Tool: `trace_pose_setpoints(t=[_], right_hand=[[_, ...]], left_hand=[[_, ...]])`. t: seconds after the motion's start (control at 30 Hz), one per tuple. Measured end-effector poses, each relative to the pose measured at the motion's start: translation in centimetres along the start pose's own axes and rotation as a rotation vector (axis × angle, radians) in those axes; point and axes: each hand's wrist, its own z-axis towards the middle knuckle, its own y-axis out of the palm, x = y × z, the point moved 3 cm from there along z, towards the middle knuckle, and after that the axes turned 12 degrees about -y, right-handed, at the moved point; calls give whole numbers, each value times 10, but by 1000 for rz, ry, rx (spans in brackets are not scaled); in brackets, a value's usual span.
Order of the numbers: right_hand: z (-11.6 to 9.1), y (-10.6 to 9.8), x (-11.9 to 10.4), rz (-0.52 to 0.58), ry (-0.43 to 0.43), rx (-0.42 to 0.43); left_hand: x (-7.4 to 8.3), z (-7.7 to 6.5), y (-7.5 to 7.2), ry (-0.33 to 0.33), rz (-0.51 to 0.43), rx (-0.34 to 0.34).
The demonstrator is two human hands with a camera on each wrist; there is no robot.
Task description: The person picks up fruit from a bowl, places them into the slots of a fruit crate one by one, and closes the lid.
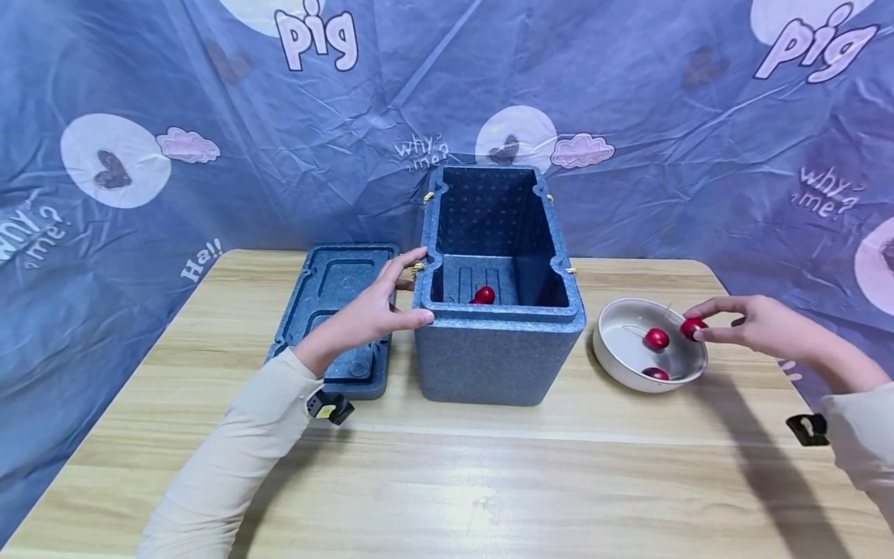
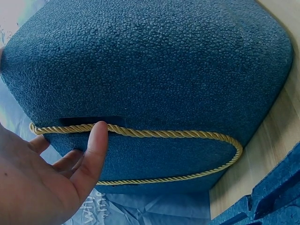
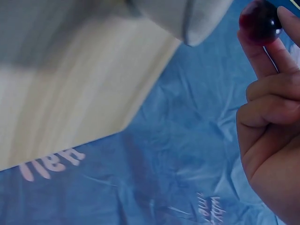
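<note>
My right hand (image 1: 775, 328) pinches a red cherry (image 1: 694, 328) between thumb and fingertips at the right rim of a pale round bowl (image 1: 606, 361). In the right wrist view the same cherry (image 3: 260, 22) looks dark and glossy. Two more cherries lie in the bowl, one near its middle (image 1: 656, 338) and one by the front wall (image 1: 656, 374). My left hand (image 1: 373, 307) rests against the left side of a tall blue-grey foam box (image 1: 499, 361), thumb at its front corner. Inside that lidless box, red cherries (image 1: 484, 295) show on the floor, partly hidden by the front wall.
The box's lid (image 1: 342, 268) lies on the wooden table (image 1: 447, 473) to the left, behind my left forearm. A yellow cord (image 2: 183, 133) loops along the box's side. Printed blue cloth (image 1: 293, 155) hangs close behind the table.
</note>
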Motion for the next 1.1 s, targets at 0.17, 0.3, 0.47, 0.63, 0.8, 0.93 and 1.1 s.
trace_pose_setpoints(t=[0.17, 0.3, 0.47, 0.63, 0.8, 0.93, 1.1], right_hand=[[3, -15, -8, 37, 1, 49], [7, -26, -16, 47, 7, 64], [12, -38, -29, 62, 12, 72], [18, -47, -40, 61, 23, 65], [24, -56, -53, 59, 5, 79], [31, -62, -65, 63, -21, 100], [41, -66, -80, 76, -20, 87]], left_hand=[[0, 0, 0, -2, 0, 4], [0, 1, -1, -1, -4, 1], [0, 1, 0, -8, -8, -3], [-2, 1, 0, -6, -7, -4], [-2, 1, -1, -1, -6, -7], [-1, 0, -1, 2, -6, -7], [0, 0, -1, -1, -5, -6]])
